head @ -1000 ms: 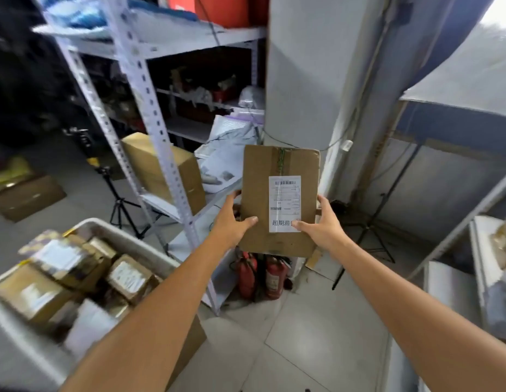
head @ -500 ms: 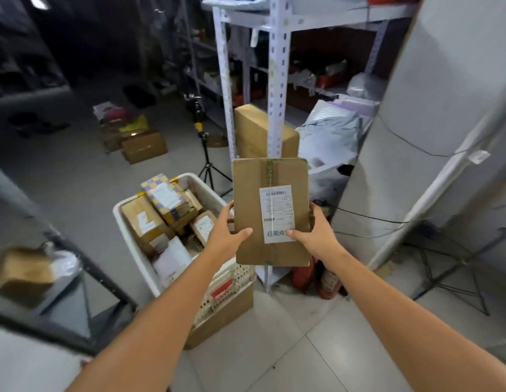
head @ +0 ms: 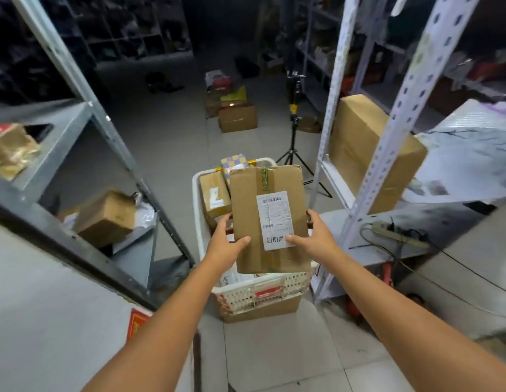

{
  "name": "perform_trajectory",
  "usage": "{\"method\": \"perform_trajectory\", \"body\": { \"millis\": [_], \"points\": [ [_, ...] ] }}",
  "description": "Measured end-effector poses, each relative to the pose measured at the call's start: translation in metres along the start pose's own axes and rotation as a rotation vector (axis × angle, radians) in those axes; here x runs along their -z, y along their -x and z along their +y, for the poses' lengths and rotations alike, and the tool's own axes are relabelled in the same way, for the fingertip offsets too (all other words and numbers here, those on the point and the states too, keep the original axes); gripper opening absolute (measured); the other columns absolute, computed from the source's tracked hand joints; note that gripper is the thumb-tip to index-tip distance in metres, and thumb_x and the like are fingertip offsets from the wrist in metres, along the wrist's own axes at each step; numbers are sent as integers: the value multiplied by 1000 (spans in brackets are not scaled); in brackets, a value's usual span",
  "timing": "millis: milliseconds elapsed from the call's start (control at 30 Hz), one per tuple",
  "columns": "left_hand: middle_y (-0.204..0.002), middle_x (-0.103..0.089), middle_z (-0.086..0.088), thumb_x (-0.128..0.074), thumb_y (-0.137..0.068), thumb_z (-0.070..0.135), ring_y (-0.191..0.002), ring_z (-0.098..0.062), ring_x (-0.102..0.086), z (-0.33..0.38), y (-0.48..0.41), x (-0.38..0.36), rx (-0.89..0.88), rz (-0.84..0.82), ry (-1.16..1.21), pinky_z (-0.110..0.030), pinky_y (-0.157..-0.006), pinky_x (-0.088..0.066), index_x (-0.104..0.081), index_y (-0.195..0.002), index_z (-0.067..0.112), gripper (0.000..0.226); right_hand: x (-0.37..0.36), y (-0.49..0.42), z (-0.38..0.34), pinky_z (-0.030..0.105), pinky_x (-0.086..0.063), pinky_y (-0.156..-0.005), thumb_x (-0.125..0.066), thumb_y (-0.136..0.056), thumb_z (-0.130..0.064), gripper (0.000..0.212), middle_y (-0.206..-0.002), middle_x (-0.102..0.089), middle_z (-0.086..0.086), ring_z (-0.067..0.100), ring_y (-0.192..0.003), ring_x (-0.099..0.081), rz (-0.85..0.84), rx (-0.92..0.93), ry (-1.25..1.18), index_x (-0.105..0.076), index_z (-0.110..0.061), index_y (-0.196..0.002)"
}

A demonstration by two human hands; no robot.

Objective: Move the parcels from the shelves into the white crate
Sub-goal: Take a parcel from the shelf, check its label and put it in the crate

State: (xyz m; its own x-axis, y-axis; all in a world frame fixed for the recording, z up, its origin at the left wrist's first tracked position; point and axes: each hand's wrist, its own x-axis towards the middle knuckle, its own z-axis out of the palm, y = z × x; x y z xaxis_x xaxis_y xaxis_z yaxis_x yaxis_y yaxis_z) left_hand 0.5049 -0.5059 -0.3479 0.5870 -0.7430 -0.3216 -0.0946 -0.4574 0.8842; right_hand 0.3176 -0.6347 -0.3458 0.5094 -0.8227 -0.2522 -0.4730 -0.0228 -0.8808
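A flat brown cardboard parcel (head: 270, 213) with a white shipping label hangs directly over the white crate (head: 199, 230). My left hand (head: 226, 244) grips its left edge, thumb on top. My right hand (head: 314, 236) grips its right edge, thumb on the label. The crate stands on the floor atop a flat carton and holds several parcels, among them a brown box (head: 215, 193) and a checkered one (head: 236, 162). Most of the crate's inside is hidden behind the held parcel.
A grey shelf rack (head: 85, 131) on the left carries a cardboard box (head: 104, 219). The white perforated rack (head: 399, 108) on the right holds a large carton (head: 368, 154) and grey mailer bags (head: 469, 162). A tripod (head: 293, 128) stands behind the crate. More boxes (head: 237, 117) lie on the far floor.
I have turned left from the right-hand shelves. The parcel, held in both hands throughout, has moved from in front of the rack to above the crate.
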Motion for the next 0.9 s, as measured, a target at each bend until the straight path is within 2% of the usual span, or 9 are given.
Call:
{"method": "perform_trajectory", "body": {
  "millis": [100,233,367,500,567,633,700,833,900],
  "points": [
    [-135,-46,8,-72,-89,24,-117,-20,-53,-17,-14,10,60,44,28,-53,-98,-51,-23,-150,40,80,-19,-25,1,29,-41,-97,-80,-82,-18,84,-135,-51,-5,11,-120,-48,-75,-6,2,-31,-19,-150],
    [-142,-43,2,-74,-87,23,-124,-22,-48,-42,-43,21,125,72,40,-54,-100,-49,-21,-149,41,83,-49,-63,8,39,-43,-105,-82,-80,-21,87,-137,-52,-5,14,-123,-50,-142,-39,27,-31,-23,-150],
    [-143,-45,-1,-74,-86,23,-129,-24,-46,-74,-83,31,183,62,30,-54,-103,-46,-21,-149,42,85,-82,-102,21,36,-47,-99,-81,-79,-18,81,-130,-57,-9,12,-117,-56,-200,-85,58,-35,-26,-146],
    [-133,-49,-3,-71,-89,19,-123,-22,-49,-110,-124,32,229,43,40,-51,-103,-46,-21,-151,36,82,-112,-140,42,43,-49,-101,-81,-80,-17,83,-113,-58,-18,15,-115,-59,-239,-164,83,-32,-27,-147],
    [-133,-50,-6,-70,-90,16,-120,-21,-50,-127,-142,30,267,26,64,-47,-99,-50,-20,-152,35,82,-125,-157,54,42,-49,-102,-81,-80,-19,84,-115,-58,-16,14,-114,-58,-260,-203,106,-31,-26,-148],
    [-134,-51,-8,-67,-92,13,-113,-18,-54,-145,-157,27,306,12,87,-33,-85,-54,-19,-153,33,81,-137,-172,67,43,-48,-103,-82,-80,-21,86,-126,-60,-10,15,-117,-58,-278,-241,119,-29,-24,-149],
    [-132,-54,-9,-66,-93,11,-107,-17,-57,-160,-168,23,343,15,96,-23,-73,-51,-19,-153,32,79,-150,-183,80,46,-47,-105,-82,-79,-22,90,-133,-60,-4,18,-120,-57,-291,-288,133,-27,-24,-151],
    [-136,-55,-1,-68,-91,14,-113,-19,-57,-186,-189,11,392,44,70,-34,-89,-53,-19,-152,33,81,-169,-208,104,51,-45,-107,-80,-81,-18,87,-135,-58,-2,22,-124,-56,-318,-349,167,-27,-24,-150],
    [-135,-52,5,-66,-92,16,-110,-16,-55,-194,-201,3,405,31,49,-26,-81,-51,-16,-154,31,81,-174,-222,115,50,-45,-106,-79,-81,-17,81,-134,-59,-2,22,-123,-57,-327,-359,193,-31,-22,-147]
  ]
}}
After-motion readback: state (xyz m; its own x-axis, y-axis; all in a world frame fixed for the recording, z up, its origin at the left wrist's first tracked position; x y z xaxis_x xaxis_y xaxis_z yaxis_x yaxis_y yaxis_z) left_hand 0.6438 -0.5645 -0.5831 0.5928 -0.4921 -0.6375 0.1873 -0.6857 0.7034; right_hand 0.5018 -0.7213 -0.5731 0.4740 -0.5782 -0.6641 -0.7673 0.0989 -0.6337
